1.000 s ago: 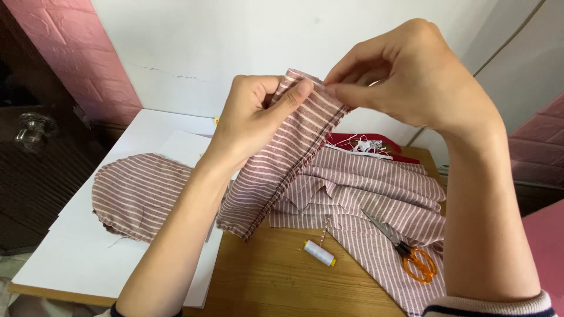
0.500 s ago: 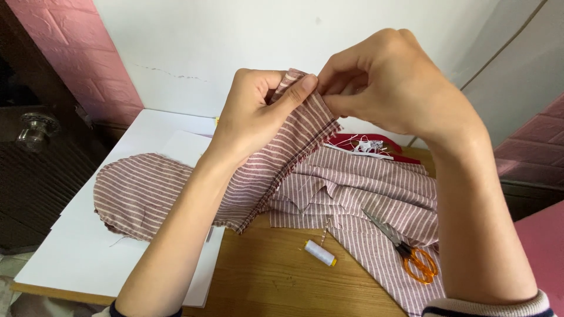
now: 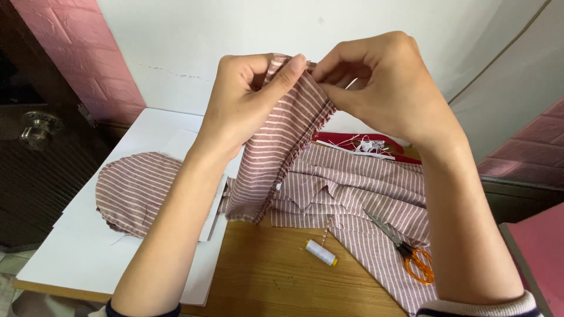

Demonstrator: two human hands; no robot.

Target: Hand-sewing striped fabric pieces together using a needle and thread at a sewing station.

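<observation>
Both my hands hold up a strip of brown-and-white striped fabric (image 3: 281, 149) above the table. My left hand (image 3: 247, 100) grips its top edge, thumb pressed on the front. Pinching the same top edge from the right is my right hand (image 3: 382, 85), fingertips close to the left thumb. The strip hangs down with a frayed, stitched edge and its lower end reaches the table. More of the same striped cloth (image 3: 358, 194) lies heaped under my right forearm.
A rounded striped fabric piece (image 3: 132, 191) lies on white paper sheets (image 3: 76, 246) at left. A white thread spool (image 3: 321, 252) and orange-handled scissors (image 3: 411, 255) rest on the wooden table (image 3: 276, 282). Red cloth with white scraps (image 3: 364, 144) sits behind. A door knob (image 3: 38, 126) is far left.
Both hands have shifted slightly along the strip's top edge, coming closer together; the right fingertips now pinch the edge beside the left thumb. The strip hangs a little further left.
</observation>
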